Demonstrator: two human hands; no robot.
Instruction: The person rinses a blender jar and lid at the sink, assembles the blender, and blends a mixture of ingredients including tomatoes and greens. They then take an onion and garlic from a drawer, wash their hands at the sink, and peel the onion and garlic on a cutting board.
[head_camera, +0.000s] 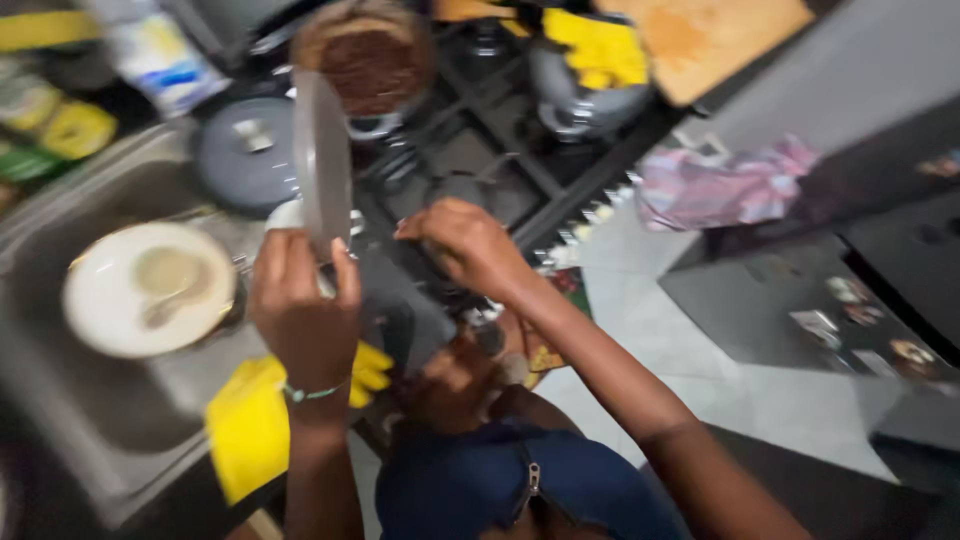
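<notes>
A grey lid (322, 160) is held on edge, nearly upright, above the seam between the sink (95, 400) and the stove (480, 150). Its lower rim is gripped by the left hand (300, 310), with the fingers curled closed around it and the thumb on the near side. A thin green bracelet (315, 392) is worn on that wrist.

The right hand (465, 245) is seen just to the right of the lid, over the front of the stove, apart from the lid. Its fingers are bent downward; whether anything is grasped by them cannot be told, since the picture is blurred.

Behind the top of the lid, a pot (368, 65) with a dark brown filling is set on a burner. To the left of the lid, a round grey pan lid (245, 155) with a knob is laid beside the sink. A white plate (148, 290) with a pale smear is placed in the sink. A yellow cloth (255, 425) is draped over the counter edge below the left wrist.

Farther back on the stove, a grey kettle (575, 95) is covered by another yellow cloth (600, 45). A wooden board (715, 35) is seen at the upper right, and a pink patterned cloth (720, 185) lies on the dark counter beside the stove.
</notes>
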